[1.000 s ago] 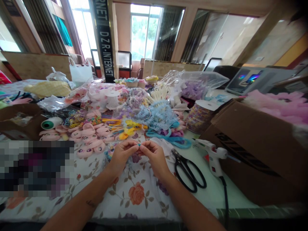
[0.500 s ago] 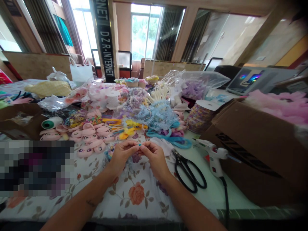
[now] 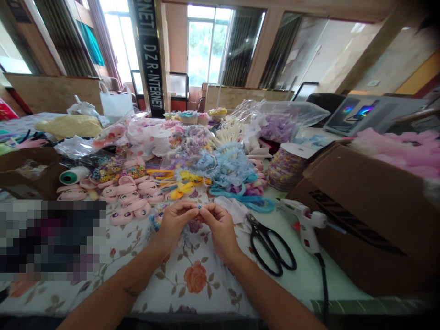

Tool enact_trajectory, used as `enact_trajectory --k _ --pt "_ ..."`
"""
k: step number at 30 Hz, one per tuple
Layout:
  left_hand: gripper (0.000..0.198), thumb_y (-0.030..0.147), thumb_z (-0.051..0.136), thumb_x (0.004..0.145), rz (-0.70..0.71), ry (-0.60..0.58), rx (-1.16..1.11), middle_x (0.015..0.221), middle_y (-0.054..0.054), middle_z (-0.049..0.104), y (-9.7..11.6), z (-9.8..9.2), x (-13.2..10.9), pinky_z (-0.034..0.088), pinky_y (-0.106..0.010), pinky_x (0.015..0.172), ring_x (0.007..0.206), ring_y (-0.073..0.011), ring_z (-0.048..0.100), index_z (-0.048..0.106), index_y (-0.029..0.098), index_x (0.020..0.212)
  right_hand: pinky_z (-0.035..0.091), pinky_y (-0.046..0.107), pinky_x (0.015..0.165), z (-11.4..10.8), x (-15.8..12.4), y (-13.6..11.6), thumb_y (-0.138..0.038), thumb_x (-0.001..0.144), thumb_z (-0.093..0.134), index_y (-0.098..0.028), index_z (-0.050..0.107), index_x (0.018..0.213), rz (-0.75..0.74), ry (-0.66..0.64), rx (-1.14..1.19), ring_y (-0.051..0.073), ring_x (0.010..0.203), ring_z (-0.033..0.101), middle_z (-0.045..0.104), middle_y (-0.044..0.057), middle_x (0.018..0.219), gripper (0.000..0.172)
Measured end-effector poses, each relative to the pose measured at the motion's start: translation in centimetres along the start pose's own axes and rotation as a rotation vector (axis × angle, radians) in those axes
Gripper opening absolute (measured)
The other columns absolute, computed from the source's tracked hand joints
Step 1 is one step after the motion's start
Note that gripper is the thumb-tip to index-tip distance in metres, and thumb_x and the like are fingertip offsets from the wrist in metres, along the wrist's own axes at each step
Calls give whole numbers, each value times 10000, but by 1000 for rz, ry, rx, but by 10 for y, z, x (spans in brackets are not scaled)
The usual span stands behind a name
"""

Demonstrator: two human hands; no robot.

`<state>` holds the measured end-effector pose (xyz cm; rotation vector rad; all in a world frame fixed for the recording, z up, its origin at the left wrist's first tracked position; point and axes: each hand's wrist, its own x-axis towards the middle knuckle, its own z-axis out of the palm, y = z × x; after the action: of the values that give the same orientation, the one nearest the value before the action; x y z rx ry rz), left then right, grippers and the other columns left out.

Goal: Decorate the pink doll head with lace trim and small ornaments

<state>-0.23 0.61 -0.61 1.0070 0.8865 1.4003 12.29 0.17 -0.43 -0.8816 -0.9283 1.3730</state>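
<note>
Over the flowered tablecloth (image 3: 195, 277), my left hand (image 3: 177, 224) and my right hand (image 3: 220, 227) meet fingertip to fingertip. Both are closed in a pinch on a tiny blue piece (image 3: 199, 207), too small for me to tell its kind. A frilly light-blue bundle with a colourful middle (image 3: 158, 216) lies beside my left hand, partly covered by it. To the right of my right hand are black-handled scissors (image 3: 271, 247), lying with their handles toward me. Bright yellow pieces (image 3: 185, 184) lie just beyond my fingers.
A white glue gun (image 3: 307, 224) with a cord stands right of the scissors, against a large cardboard box (image 3: 360, 220). Pale pink shoe-like pieces with eyes (image 3: 129, 198) are heaped at left. Blue ruffled trim (image 3: 228, 165) and a ribbon spool (image 3: 287, 169) lie farther back.
Almost nothing differs. Both hands stay in the same place, pinching the small blue piece, with at most a slight shift of the fingertips.
</note>
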Motion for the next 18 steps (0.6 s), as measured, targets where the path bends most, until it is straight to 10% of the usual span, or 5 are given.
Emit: enact_trajectory --k 18 --pt "76 224 757 668 56 18 72 839 -25 640 1 -1 -1 478 -214 664 767 -130 582 727 161 697 485 215 588 1 -2 1 -327 687 767 -159 653 685 -9 13 29 103 600 600 648 -17 627 203"
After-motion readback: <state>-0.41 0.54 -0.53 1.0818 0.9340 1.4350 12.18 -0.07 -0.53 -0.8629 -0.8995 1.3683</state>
